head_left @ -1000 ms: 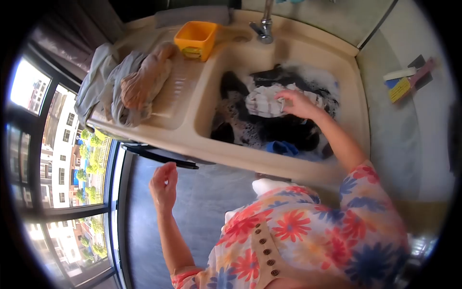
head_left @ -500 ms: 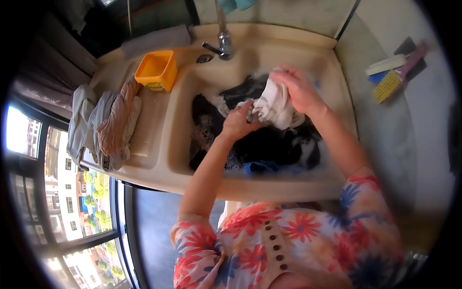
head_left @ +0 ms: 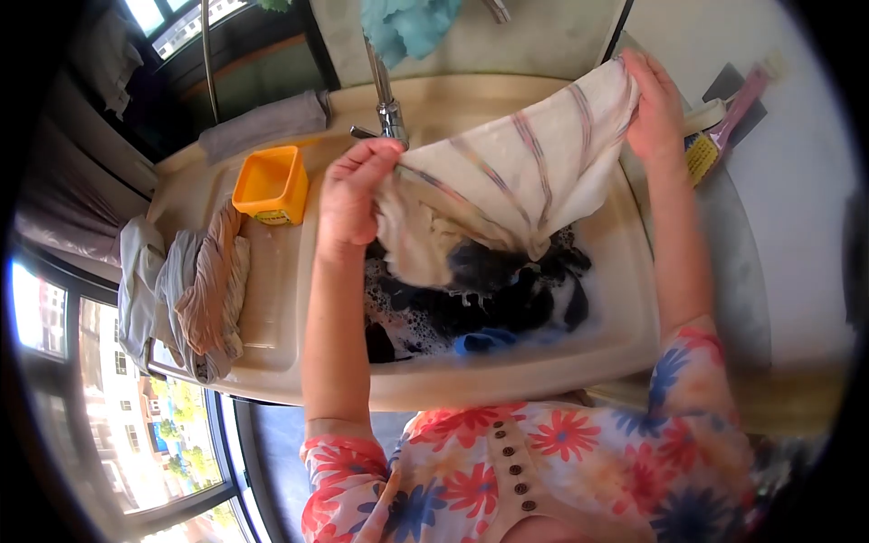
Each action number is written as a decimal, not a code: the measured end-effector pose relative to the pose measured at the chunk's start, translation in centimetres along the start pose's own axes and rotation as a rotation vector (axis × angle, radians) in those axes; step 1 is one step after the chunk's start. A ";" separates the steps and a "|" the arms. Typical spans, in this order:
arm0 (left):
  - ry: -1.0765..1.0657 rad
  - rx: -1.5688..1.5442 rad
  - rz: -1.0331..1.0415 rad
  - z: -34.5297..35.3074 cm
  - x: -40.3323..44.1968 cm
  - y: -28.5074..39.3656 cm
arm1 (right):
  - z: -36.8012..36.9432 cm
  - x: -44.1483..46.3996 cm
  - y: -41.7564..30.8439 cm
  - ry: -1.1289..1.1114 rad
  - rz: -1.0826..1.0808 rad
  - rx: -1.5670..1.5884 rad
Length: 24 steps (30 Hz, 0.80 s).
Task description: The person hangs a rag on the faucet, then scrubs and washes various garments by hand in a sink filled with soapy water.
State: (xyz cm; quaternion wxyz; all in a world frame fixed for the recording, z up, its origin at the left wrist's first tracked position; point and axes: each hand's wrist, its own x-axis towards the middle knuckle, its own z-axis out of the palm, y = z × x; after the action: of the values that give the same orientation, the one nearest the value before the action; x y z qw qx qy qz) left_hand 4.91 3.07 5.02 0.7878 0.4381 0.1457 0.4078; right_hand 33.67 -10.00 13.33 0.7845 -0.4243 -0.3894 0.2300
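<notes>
A white cloth with coloured stripes [head_left: 507, 172] is stretched between my two hands above the sink basin [head_left: 625, 299]. My left hand [head_left: 353, 190] pinches its left corner close to the tap. At the upper right, my right hand [head_left: 656, 104] grips the other top corner, higher than the left. The cloth sags in folds, its lower part hanging over the wash water. Dark wet laundry [head_left: 489, 303] lies in the sudsy basin below, and a small blue cloth [head_left: 487, 341] shows at the basin's front.
A yellow-orange plastic tub [head_left: 272, 185] stands on the left drainboard, near wrung clothes [head_left: 204, 294] draped at its edge. Behind are the chrome tap [head_left: 389, 118], a folded grey cloth [head_left: 262, 125] and a hanging teal cloth [head_left: 407, 27]. Brushes [head_left: 724, 136] lie on the right ledge.
The white cloth was bunched low over the basin; now it is spread wide and raised. My hands have moved apart and up, the left one leftward, the right one rightward. The view has shifted.
</notes>
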 end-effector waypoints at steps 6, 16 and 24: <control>0.083 0.283 -0.189 -4.5 0.4 -5.6 | -5.6 -0.6 13.2 -0.093 0.371 -0.434; 0.134 1.461 -0.584 -9.3 -1.8 -23.5 | -6.8 -14.8 30.0 -0.511 0.507 -1.435; -0.067 1.553 -0.627 -9.5 -0.7 -18.9 | -10.8 -10.3 28.1 -0.143 0.785 -0.649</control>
State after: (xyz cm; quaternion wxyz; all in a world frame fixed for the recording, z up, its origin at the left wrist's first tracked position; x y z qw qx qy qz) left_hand 8.59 2.56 -15.76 0.3431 0.8072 0.4766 -0.0598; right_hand 35.45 -7.34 -18.37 0.4385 -0.7433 -0.3048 0.4030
